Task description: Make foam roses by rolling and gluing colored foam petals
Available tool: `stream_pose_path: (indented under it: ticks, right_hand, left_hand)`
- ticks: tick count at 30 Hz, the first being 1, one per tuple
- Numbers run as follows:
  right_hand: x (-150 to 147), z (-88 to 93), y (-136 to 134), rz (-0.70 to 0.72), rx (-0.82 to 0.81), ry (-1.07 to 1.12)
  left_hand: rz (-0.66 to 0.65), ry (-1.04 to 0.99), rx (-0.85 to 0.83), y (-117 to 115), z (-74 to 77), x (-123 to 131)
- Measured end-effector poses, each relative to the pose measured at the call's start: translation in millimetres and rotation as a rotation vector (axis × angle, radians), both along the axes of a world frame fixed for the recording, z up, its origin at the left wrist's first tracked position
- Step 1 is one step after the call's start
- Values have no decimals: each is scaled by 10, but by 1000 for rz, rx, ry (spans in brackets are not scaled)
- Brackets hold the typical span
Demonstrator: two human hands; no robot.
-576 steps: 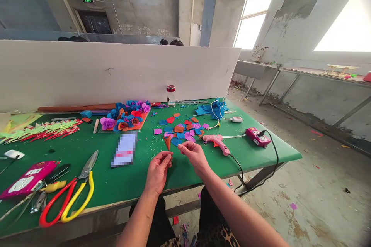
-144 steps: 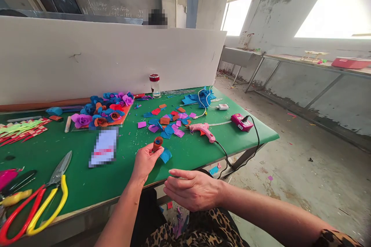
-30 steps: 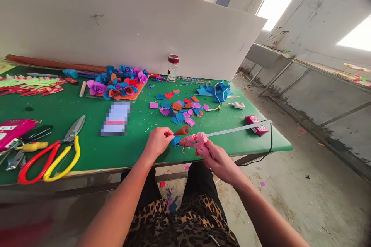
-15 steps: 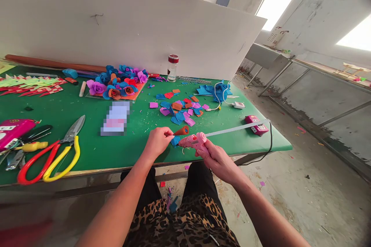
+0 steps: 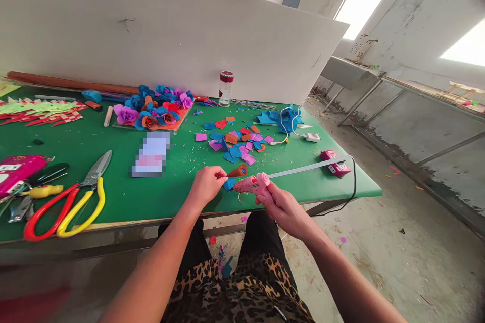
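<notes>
Near the table's front edge, my left hand (image 5: 207, 184) is closed in a pinch. At its fingertips are a blue crepe paper petal (image 5: 229, 184) and, just above that, a brown rolled paper flower bud (image 5: 238, 171); the pinched ends are hidden by the fingers. My right hand (image 5: 282, 207) is wrapped round the handle of a pink hot glue gun (image 5: 250, 184). Its nozzle points left and reaches the right side of the blue petal. A long whitish glue stick (image 5: 308, 167) sticks out of its back toward the right.
Cut paper pieces (image 5: 242, 141) lie scattered beyond my hands. Finished paper flowers (image 5: 155, 108) sit at the back left, with a lidded glass jar (image 5: 225, 92) to their right. Red-and-yellow scissors (image 5: 81, 197) lie at left, a pink box (image 5: 335, 164) and black cord (image 5: 352, 192) at right.
</notes>
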State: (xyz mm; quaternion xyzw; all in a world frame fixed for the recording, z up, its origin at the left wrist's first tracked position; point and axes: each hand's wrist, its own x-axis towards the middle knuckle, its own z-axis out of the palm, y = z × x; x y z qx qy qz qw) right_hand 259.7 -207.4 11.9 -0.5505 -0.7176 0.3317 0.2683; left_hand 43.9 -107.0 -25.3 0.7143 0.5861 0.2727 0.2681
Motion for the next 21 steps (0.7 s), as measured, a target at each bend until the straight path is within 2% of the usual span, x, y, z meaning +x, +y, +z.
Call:
stream_pose_path:
  ticks: [21]
  right_hand:
    - [16,-5,17,7,65,-111]
  left_hand:
    - [-8,-15,-2,17,-27,-15]
